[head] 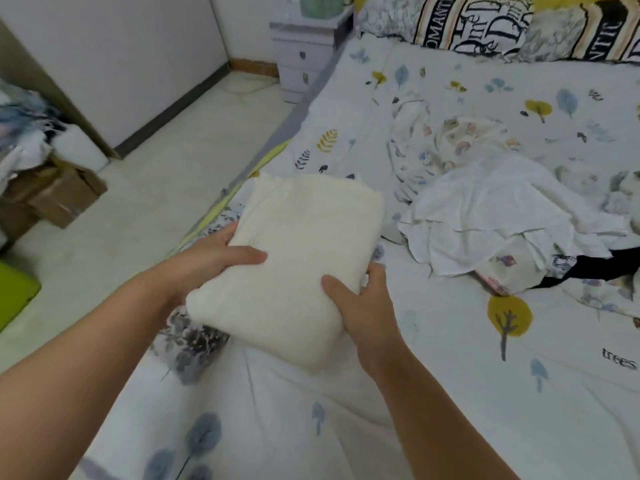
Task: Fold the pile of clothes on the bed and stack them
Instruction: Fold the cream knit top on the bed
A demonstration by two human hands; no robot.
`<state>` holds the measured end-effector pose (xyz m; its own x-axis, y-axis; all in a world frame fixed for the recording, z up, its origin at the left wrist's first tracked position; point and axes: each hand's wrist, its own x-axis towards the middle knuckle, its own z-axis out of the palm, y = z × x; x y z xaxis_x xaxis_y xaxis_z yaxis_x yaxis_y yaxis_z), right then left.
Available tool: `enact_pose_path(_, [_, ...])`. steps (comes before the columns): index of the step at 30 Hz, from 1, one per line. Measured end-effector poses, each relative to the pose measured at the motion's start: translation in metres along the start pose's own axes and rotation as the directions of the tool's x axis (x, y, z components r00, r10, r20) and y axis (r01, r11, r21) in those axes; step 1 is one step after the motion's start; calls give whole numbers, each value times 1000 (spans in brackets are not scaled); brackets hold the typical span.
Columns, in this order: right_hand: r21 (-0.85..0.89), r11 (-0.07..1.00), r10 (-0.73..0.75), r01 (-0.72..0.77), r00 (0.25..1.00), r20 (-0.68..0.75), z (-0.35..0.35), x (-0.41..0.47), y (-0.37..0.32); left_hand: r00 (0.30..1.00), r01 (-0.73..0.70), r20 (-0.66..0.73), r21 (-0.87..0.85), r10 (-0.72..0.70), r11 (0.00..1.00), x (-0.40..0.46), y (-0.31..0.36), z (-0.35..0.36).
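At the far left, off the bed, cardboard boxes [52,195] sit on the floor [166,174] with loose fabric heaped on top. Moving right, the left hand [211,261] grips the left edge of a folded cream garment [294,258], thumb lying on top and fingers tucked beneath. The garment is a thick, neat rectangle held over the near left part of the bed [450,393], above a folded grey floral piece [194,341] that shows under its near left corner; whether the two touch is not clear. The right hand [363,306] grips the near right corner the same way, thumb on top, fingers curled under the edge.

The bundle looks soft, light and springy, probably a knit, so its layers could slide or gape if held by one side only. Supporting it from below on both sides, as here, should keep the fold closed while it is set down.

Further right, the unfolded pile [502,209] lies rumpled: white and patterned pieces, with something black [602,265] at its right. Pillows [502,26] line the far edge.
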<state>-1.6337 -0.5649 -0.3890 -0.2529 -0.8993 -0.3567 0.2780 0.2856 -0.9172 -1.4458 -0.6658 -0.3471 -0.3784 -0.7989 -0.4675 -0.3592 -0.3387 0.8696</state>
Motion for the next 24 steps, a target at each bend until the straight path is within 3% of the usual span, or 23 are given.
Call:
enact_pose_path(11, [-5,993,114,-115,982,148,148,54,54,989,99,-112,-8,-99,995,9,-53,-144])
enact_pose_path(14, [-130,981,165,-145,975,151,167,61,81,977,189,-124,127,-174,974,20,-77,-164])
enact_pose_path(16, [-305,936,217,-175,970,110,174,68,95,940,326,-228,389,-253,862,29,-90,-167])
enact_pose_path(17, [-399,900,222,-178,973,67,176,72,98,902,416,-344,524,-262,744,33,-91,-164])
enact_pose_path(19, [-597,794,120,-113,992,-28,180,78,96,799,575,-598,725,-68,378,34,-82,-148])
enact_pose_path(20, [-686,726,20,-47,999,-47,182,78,91,779,589,-619,776,95,227,33,-73,-136])
enact_pose_path(22, [-789,602,-174,123,985,21,192,78,82,800,482,-491,868,346,117,37,-66,-114])
enact_pose_path(24, [-866,442,-224,233,964,145,202,84,81,865,317,-324,945,384,85,46,-80,-100])
